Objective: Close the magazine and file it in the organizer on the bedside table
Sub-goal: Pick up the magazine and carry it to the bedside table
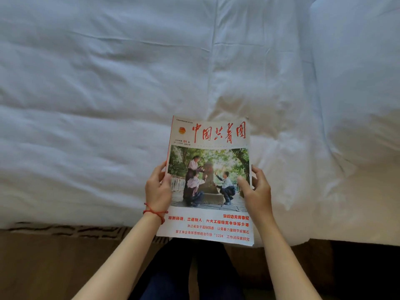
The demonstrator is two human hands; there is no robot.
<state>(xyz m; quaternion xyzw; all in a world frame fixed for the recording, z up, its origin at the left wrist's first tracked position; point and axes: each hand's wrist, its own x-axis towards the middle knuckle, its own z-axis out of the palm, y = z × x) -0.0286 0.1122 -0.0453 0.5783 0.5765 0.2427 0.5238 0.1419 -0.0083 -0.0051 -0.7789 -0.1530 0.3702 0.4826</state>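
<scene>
From the head camera, looking down: the magazine (208, 180) is closed, front cover up, red calligraphic title across the top, a photo of people around a stone marker in the middle, and lines of red and dark text along the bottom. It lies over the near edge of the bed (108, 94), its lower edge jutting past the white duvet toward the person's dark-trousered legs (186, 273).

Left hand (158, 189) is on the spine side: thumb on the cover, fingers curled round behind the edge, so that grip is closed on the magazine. A red string bracelet (154, 212) circles that wrist. Right hand (255, 191) takes the opposite edge, thumb pressed on the cover photo, fingers wrapped behind the right margin, again a grip closed on the magazine. Both forearms come up bare from the bottom of the frame.

The duvet is rumpled, with a long seam running up from just above the magazine. A white pillow (357, 83) fills the right side of the bed, well apart from the magazine. Below the duvet's edge at left, a dark patterned strip (65, 230) shows, and under that brown floor (54, 267).
</scene>
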